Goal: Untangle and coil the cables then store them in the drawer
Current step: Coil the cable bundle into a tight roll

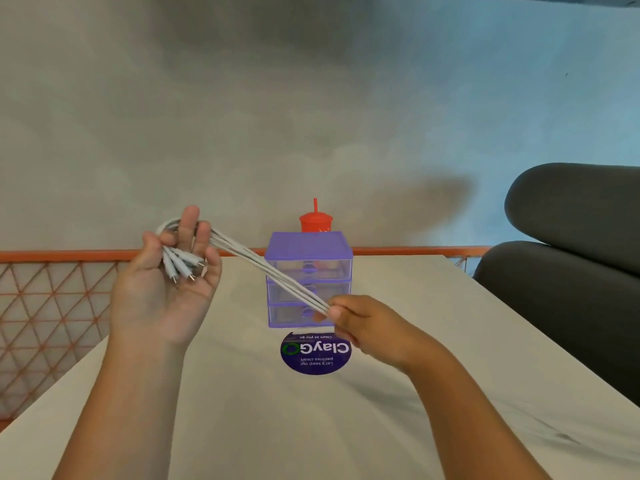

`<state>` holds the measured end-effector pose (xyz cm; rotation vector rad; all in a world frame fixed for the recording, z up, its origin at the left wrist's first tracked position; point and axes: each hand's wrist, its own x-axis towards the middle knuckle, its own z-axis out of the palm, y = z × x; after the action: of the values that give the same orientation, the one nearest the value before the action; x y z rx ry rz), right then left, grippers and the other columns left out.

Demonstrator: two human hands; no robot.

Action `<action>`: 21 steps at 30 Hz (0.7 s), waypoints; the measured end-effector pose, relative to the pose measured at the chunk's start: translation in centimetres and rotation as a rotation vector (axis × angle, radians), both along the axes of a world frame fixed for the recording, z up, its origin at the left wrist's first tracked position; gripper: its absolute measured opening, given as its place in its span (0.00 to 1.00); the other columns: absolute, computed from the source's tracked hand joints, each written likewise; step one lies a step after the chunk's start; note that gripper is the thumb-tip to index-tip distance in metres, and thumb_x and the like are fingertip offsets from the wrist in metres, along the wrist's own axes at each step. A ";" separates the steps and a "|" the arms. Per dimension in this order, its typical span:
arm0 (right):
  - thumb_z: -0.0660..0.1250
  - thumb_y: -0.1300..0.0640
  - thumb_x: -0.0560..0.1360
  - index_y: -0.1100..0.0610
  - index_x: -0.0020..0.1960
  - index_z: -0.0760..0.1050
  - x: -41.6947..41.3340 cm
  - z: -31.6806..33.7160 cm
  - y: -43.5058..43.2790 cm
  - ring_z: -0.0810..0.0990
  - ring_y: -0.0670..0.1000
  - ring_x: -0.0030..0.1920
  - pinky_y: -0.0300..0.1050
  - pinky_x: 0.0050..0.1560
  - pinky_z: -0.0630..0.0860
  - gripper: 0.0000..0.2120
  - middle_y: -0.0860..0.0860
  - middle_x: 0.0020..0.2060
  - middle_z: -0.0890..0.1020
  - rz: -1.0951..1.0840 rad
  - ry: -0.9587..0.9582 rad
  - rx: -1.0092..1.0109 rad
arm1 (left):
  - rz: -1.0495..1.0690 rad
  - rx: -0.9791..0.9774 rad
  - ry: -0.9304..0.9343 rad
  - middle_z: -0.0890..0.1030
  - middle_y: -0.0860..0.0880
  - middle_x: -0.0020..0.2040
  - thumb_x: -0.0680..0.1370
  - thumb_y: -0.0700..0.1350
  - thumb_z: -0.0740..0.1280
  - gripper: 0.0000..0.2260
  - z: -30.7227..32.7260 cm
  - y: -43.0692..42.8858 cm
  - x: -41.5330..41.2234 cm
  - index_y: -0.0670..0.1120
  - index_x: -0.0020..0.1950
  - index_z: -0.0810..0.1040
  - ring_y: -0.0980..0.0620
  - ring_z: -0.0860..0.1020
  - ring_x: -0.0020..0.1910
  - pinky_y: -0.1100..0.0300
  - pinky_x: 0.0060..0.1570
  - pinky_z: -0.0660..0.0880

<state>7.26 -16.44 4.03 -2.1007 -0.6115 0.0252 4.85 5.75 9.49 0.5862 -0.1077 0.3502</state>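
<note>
The red cup [315,221] is half hidden behind the purple drawer unit [308,247], whose drawers are all closed. The grey cables [242,254] stretch in the air before it; their number is hard to count. The left hand [162,289] holds them looped over its curled fingers [189,220], with the plugs in the palm, and the right hand [356,327] pinches the other end. On the surface [415,393], an upside-down sticker [316,355] reads "ClayGo", "Clean as you go".
</note>
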 end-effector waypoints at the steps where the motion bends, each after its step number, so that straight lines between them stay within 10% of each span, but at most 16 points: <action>1: 0.55 0.55 0.81 0.53 0.47 0.74 0.0 0.1 -0.3 0.66 0.44 0.30 0.37 0.33 0.64 0.10 0.44 0.29 0.71 0.014 0.039 -0.025 | -0.003 -0.010 0.007 0.85 0.53 0.49 0.82 0.52 0.50 0.21 -0.4 0.0 0.3 0.48 0.32 0.72 0.56 0.81 0.50 0.64 0.37 0.78; 10: 0.56 0.55 0.81 0.60 0.52 0.77 -0.2 0.5 -4.0 0.69 0.45 0.32 0.36 0.35 0.68 0.13 0.47 0.30 0.73 -0.065 0.189 -0.261 | 0.013 -0.032 0.014 0.84 0.55 0.50 0.82 0.52 0.50 0.18 -1.3 0.3 0.8 0.49 0.37 0.70 0.56 0.80 0.52 0.62 0.44 0.74; 21: 0.52 0.49 0.81 0.49 0.37 0.67 0.7 -0.9 -2.5 0.69 0.43 0.32 0.32 0.32 0.64 0.15 0.41 0.31 0.70 -0.209 -0.112 -0.469 | -0.064 0.070 -0.111 0.82 0.58 0.55 0.71 0.54 0.60 0.11 -0.4 -0.6 -1.0 0.51 0.32 0.76 0.52 0.78 0.59 0.58 0.45 0.77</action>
<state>7.97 -18.96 3.13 -2.6273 -0.4793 -0.0748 3.88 5.20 9.06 0.6306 -0.2457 0.3179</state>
